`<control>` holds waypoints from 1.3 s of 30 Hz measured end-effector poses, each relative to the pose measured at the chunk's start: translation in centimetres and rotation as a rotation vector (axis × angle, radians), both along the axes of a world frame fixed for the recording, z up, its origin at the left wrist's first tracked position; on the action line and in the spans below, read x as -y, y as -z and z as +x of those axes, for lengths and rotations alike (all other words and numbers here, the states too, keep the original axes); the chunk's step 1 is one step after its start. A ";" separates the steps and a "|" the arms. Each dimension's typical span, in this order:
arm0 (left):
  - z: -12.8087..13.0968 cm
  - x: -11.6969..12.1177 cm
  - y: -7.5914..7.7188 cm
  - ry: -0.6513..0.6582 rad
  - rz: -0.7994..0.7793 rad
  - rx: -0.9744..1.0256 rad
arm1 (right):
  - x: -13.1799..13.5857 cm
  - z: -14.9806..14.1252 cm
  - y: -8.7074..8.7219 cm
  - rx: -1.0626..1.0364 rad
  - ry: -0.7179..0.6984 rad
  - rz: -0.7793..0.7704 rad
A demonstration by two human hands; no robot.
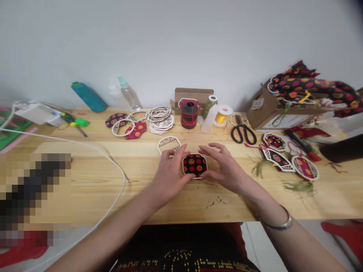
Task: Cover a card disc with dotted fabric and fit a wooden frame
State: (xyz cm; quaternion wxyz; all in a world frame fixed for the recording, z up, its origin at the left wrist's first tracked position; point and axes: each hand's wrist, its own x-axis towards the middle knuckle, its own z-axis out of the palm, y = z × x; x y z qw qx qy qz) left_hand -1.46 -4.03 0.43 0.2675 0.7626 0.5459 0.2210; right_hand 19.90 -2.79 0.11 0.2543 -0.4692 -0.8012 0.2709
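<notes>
A laser-cut wooden frame filled with black fabric dotted in red and yellow point(194, 165) lies on the table top point(93, 189) between my hands. My left hand point(170, 175) grips its left side, with the thumb at the lower left edge. My right hand point(224, 166) presses its fingertips against the right side. Just beyond my left fingers lies an empty wooden lattice frame point(169, 144), partly covered by them.
Along the back are stacked wooden frames point(160, 120), a black-and-red thread spool point(189, 115), black-handled scissors point(243, 130), and a cardboard box of patterned fabric point(262, 109). Finished ornaments with green tassels point(289, 158) lie right. A white cable point(121, 177) curves left.
</notes>
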 end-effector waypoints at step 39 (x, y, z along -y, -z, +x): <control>-0.5 -0.7 2.5 0.059 0.135 -0.092 | -0.9 0.8 2.4 0.013 -0.005 -0.032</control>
